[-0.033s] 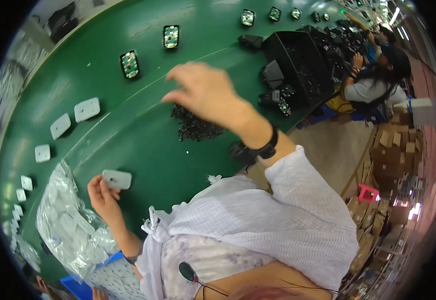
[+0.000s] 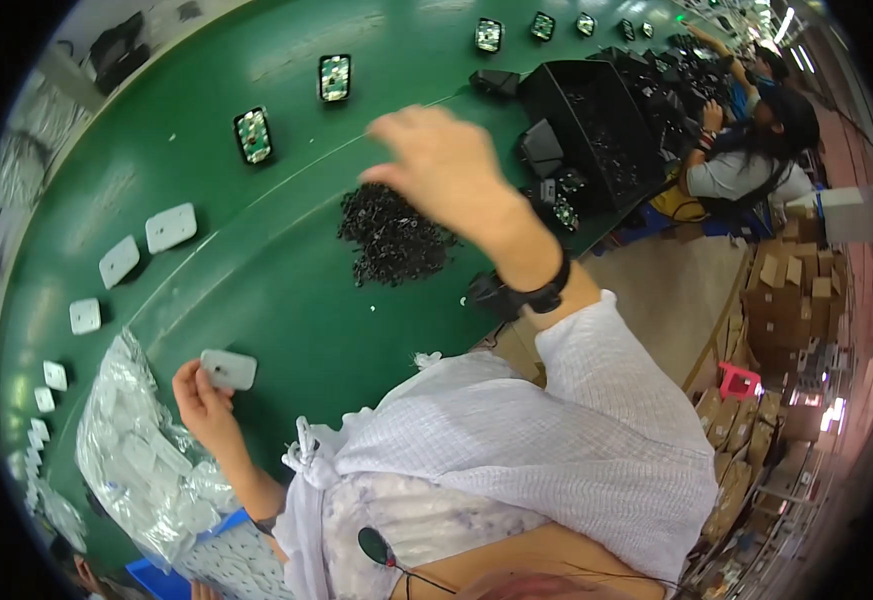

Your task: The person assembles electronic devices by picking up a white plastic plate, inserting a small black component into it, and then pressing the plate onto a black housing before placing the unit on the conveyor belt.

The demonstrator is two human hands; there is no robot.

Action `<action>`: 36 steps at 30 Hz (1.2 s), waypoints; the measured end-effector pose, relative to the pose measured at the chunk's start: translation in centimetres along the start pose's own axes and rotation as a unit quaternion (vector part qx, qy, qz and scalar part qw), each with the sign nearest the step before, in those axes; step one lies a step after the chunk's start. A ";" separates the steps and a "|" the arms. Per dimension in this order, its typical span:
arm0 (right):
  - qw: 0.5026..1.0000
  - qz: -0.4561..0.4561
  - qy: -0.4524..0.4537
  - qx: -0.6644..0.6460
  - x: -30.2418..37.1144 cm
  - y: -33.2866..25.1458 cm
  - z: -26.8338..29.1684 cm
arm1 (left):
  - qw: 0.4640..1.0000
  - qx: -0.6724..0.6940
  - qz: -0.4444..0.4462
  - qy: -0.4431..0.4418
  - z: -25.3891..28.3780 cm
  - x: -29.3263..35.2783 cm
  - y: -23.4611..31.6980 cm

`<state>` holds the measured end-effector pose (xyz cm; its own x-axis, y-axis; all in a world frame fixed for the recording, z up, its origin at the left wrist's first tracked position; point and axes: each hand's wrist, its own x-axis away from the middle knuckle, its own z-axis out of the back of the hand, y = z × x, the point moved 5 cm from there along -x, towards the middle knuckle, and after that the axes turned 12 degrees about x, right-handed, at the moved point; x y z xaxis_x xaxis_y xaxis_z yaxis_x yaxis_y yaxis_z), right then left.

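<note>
My left hand (image 2: 206, 395) pinches a white plate (image 2: 228, 369) at 8 o'clock, flat on the green belt (image 2: 256, 270), steadied for fitting. Right hand (image 2: 446, 170) hovers over the pile of small black parts (image 2: 393, 238), fingers curled narrow; motion blur, can't tell if it's holding one.

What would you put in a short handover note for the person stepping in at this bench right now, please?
Left hand: holds a small white rectangular plate at the green belt's near edge.
Right hand: raised over the pile of small black parts, fingers pinched; whether it holds any, I cannot tell.
Done: white plates and green circuit boards lie spaced along the belt.
Left: a clear bag of white plates beside the left hand looks well filled.
</note>
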<state>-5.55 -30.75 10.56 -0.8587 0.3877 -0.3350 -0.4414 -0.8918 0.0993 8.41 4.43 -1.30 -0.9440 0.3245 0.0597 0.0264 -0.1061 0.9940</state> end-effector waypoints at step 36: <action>0.904 0.409 -0.045 -0.116 0.2 -13.2 -0.7 | 0.927 -0.283 -0.247 0.013 -2.0 4.1 2.7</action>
<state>0.29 -19.03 8.50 -0.8956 -0.4148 -0.1608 0.4078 -0.9099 0.0763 3.99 3.56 1.45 -0.8021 0.4438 -0.3996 -0.5815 -0.4283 0.6917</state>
